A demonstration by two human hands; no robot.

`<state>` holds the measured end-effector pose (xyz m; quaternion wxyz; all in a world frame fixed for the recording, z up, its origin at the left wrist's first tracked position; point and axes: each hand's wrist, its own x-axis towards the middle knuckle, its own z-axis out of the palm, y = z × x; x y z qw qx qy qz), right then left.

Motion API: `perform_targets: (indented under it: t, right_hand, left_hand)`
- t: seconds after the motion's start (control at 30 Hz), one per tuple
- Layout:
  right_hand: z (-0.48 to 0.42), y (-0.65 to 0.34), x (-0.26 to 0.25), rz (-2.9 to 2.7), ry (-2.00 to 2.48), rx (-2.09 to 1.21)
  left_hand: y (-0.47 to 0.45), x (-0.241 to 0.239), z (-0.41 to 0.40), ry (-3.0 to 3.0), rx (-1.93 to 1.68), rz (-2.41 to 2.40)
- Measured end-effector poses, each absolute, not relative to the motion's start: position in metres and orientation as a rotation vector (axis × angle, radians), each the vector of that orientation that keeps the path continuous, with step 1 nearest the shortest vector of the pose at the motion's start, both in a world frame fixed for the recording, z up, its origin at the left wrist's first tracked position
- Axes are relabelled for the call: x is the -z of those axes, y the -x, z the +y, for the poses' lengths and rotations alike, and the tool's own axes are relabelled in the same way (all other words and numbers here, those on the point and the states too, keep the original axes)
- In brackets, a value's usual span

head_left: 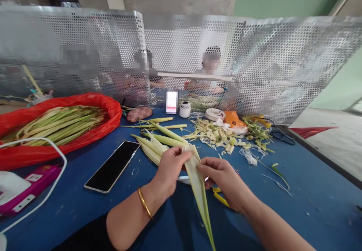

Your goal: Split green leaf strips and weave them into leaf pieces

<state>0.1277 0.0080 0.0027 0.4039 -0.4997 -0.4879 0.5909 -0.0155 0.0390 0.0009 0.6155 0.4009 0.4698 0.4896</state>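
Note:
A long pale green leaf (198, 181), like a corn husk, hangs between my hands with its narrow end pointing down toward me. My left hand (171, 170), with a gold bangle at the wrist, pinches its broad upper end. From the right, my right hand (222, 179) grips the leaf's edge between thumb and fingers. Beneath the right hand, yellow handles (220, 197), perhaps of scissors, show in part; the rest is hidden. More husk-like leaves (149, 149) lie on the blue table (152, 221) just beyond my left hand.
A red bag (113, 109) full of long leaves stands at left, near a purple power strip (36, 187) with a white cable. A black-screened phone (113, 166) lies nearby. Trimmings (215, 134), a tape roll (215, 114) and white string (250, 156) lie right. Behind a perforated metal screen (181, 43) sit people.

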Motion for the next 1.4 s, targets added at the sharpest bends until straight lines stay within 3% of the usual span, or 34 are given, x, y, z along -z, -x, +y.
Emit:
perform_targets:
  t: [0.3, 0.73, 1.4]
  right_hand:
    - [0.012, -0.129, 0.007, -1.068, 1.268, -1.356]
    - [0.012, -0.130, 0.004, -1.060, 1.281, -1.356]
    - [0.017, -0.137, 0.010, -0.818, 0.916, -1.784]
  left_hand:
    - [0.012, -0.006, 0.030, -0.962, -0.901, 1.031]
    - [0.011, -0.001, 0.030, -0.954, -0.937, 1.083]
    - [0.015, 0.007, 0.038, -0.645, -0.745, 0.795]
